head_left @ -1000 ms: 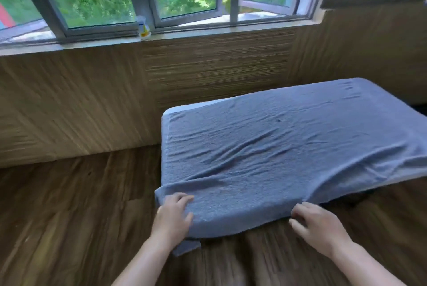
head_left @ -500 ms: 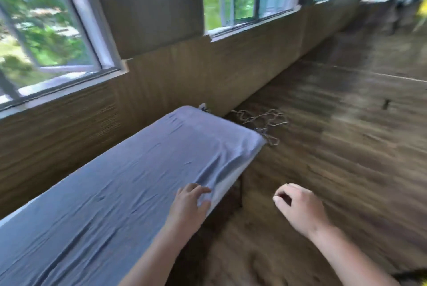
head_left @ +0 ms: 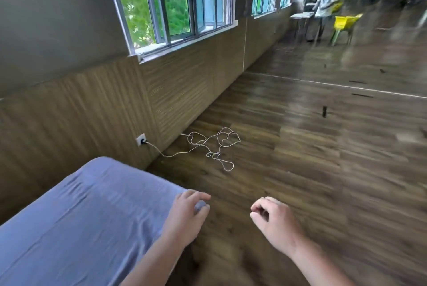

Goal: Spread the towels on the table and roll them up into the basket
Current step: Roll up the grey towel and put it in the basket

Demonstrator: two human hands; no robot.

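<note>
Spreading comes first, and that step looks almost done. The towel (head_left: 76, 223) lies flat and long on the surface, which is hidden under it. A few small wrinkles run across the cloth. Its short end bends down over the edge.

The left hand (head_left: 187, 214) is at the near corner of that end. Its fingers (head_left: 198, 195) are bent round the corner. A bit of blue cloth shows between them, so I think the hand holds the towel there. The right hand (head_left: 275, 221) is in the air over the floor (head_left: 300, 170), near the end of the towel but not touching it. Its fingers (head_left: 258, 204) are curled in and hold nothing.

I think the next move is to start the roll from this short end. For that, the right hand has to come over to the other corner, the one by the wall, and take hold. Then both hands must turn the edge over together and keep it straight, or the roll will go crooked. The roll should be tight, so it does not fall open.

I cannot see the basket close by. A white cord (head_left: 208, 147) lies in loops on the floor, well away from the hands.
</note>
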